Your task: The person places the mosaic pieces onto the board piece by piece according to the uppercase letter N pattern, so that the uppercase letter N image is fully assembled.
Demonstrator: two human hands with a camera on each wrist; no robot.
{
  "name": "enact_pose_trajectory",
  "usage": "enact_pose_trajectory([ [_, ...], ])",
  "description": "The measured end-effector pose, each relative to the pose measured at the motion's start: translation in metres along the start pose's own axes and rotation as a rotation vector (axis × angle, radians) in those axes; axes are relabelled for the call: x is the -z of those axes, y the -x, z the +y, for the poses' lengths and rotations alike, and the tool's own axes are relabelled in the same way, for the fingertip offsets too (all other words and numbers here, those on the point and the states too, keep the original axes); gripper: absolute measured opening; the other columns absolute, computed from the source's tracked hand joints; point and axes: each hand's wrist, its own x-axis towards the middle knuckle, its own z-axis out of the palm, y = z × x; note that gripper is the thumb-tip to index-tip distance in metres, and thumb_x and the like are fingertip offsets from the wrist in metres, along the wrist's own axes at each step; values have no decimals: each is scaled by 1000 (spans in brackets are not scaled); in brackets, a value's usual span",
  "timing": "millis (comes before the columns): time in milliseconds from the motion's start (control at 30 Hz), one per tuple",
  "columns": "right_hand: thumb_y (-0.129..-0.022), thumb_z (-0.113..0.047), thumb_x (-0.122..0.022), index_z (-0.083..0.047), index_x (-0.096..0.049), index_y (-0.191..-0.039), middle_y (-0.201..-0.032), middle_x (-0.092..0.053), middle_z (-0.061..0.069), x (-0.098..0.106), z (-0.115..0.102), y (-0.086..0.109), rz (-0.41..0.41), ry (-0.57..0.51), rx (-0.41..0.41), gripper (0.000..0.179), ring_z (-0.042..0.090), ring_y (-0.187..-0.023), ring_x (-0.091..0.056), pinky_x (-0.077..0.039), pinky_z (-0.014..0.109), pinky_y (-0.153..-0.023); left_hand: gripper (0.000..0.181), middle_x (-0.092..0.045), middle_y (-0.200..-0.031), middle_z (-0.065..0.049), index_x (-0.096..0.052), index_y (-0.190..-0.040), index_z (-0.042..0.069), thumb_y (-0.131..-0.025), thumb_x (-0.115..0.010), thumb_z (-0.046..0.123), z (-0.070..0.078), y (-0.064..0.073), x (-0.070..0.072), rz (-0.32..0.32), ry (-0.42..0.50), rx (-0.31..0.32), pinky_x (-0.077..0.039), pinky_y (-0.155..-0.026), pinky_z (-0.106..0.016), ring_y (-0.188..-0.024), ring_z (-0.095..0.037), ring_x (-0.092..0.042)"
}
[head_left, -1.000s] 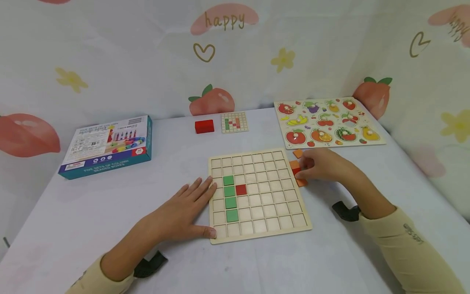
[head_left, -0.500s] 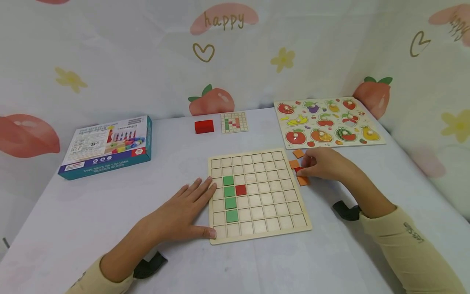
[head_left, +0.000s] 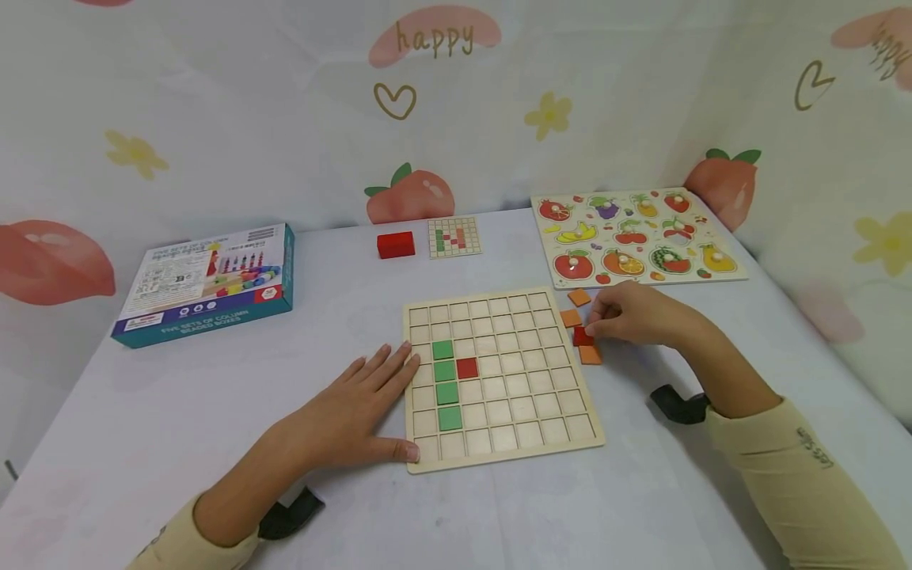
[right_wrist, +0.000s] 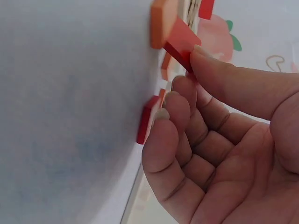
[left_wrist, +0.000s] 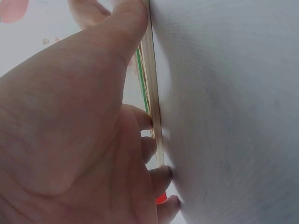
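Picking a tile off the desk (head_left: 492, 514) looks like the step in hand. Right of the frame's centre, the right hand (head_left: 637, 315) pinches a red tile (head_left: 580, 337) between thumb and fingertip, orange tiles (head_left: 590, 355) close about it. The left hand (head_left: 356, 412), fingers spread, rests at the left edge of the grid board (head_left: 522, 408), where green tiles (head_left: 446, 393) and a second red piece (head_left: 467, 368) sit. Next, I'd judge, comes a lift clear of the orange ones towards a bare square, perhaps matching the pattern card (head_left: 454, 237) at upper centre.
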Motion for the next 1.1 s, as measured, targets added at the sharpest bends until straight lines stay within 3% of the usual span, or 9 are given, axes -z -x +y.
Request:
enact_pose_trajectory([
  [267,-94,-22,-72,-8,-68,-90,-70,-55,1,0,-7,1,-55,-72,-15,15,20,-68,-51,-41,33,-61,117,-6,-168,-7,-15,-162,13,-77,-51,86,-1,0,0,-15,2,4,-16,-118,-57,-152,-34,-5],
  [633,-92,-14,-71,-8,-66,-87,-70,-57,2,-24,-42,-1,-180,-166,131,8,18,-63,-52,-43,30,-57,117,-5,-168,-6,-14,-162,14,-78,-50,87,-1,0,0,-11,1,4,-15,-118,-57,-152,-33,-4],
  [833,-92,-12,-73,-11,-66,-83,-72,-59,-2,-38,-67,-8,-181,-111,264,11,15,-70,-54,-45,31,-64,116,-6,-168,-7,-14,-162,13,-79,-51,86,-1,0,0,-2,-1,-3,-16,-118,-57,-152,-33,-4],
  [1100,-93,-13,-72,-15,-65,-83,-73,-59,-3,-56,-88,-17,-153,20,229,13,15,-72,-54,-46,31,-66,116,-6,-168,-7,-16,-162,13,-79,-53,84,-1,1,1,-2,13,-7,-16,-118,-57,-152,-34,-5],
])
